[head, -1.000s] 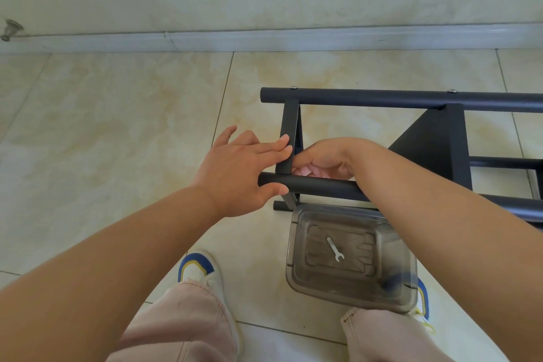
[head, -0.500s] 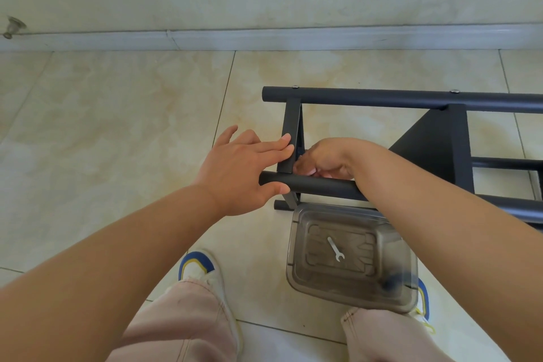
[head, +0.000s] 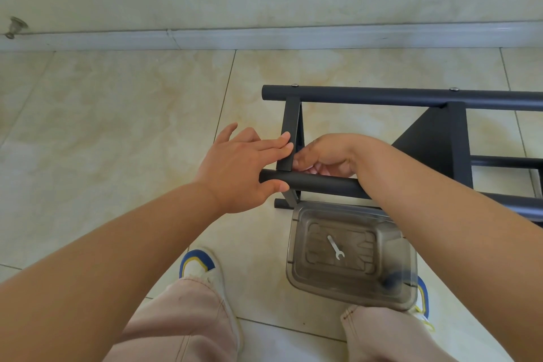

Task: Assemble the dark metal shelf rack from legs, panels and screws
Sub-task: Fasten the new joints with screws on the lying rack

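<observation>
Shelf rack (head: 435, 138), dark metal, lies on its side on the tiled floor (head: 117, 126) near the wall. Left hand (head: 241, 167) grips the near leg (head: 317, 184) at its end, fingers straight against the end panel (head: 289, 132), thumb under the tube. Right hand (head: 326, 156), fingers curled, pinches something hidden just beside that panel. Below the leg sits a clear container (head: 352, 256) holding a small wrench (head: 335, 247).
</observation>
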